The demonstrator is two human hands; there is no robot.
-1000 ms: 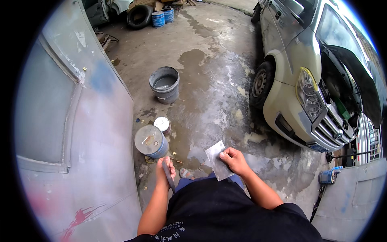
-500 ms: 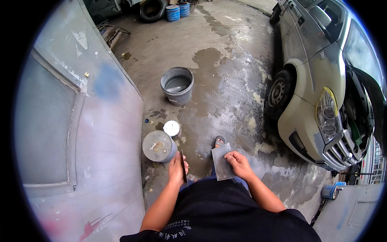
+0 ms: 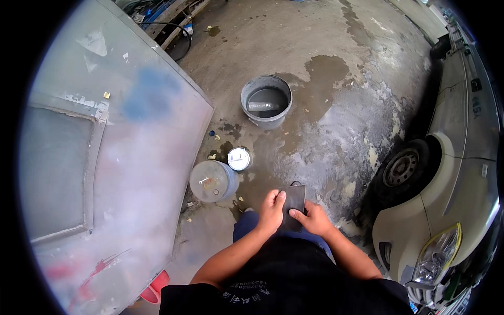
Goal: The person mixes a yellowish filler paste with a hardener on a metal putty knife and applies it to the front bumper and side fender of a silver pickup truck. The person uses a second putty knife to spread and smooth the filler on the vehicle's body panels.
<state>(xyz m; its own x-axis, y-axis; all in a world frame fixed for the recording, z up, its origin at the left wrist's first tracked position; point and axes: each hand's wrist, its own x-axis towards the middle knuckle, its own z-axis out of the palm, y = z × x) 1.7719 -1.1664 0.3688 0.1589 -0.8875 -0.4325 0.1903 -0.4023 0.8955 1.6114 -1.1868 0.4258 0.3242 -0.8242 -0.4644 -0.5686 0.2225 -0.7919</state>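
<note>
My left hand [image 3: 271,212] and my right hand [image 3: 312,218] are closed on a thin, dark grey rectangular sheet [image 3: 293,199] held in front of my waist, thumbs on its face. Whether it is one piece or two laid together I cannot tell. Below them are my dark shirt and blue lower garment. Just left, on the wet concrete floor [image 3: 336,136], stand a large drum [image 3: 207,179] and a smaller white-lidded can [image 3: 239,157]. Farther forward is a grey bucket [image 3: 266,113] of murky liquid with a pale oblong object in it.
A grey panel [image 3: 131,173] with paint smudges fills the left side. A car [image 3: 454,199] with taped headlight and dark wheel [image 3: 400,167] stands close on the right. Pallets and a hose [image 3: 186,37] lie at the back left. A red object [image 3: 153,287] shows at lower left.
My hands, apart with a thin piece in each, have come together on the grey sheet, its face now darker. My view has tilted downward, so the car sits farther right.
</note>
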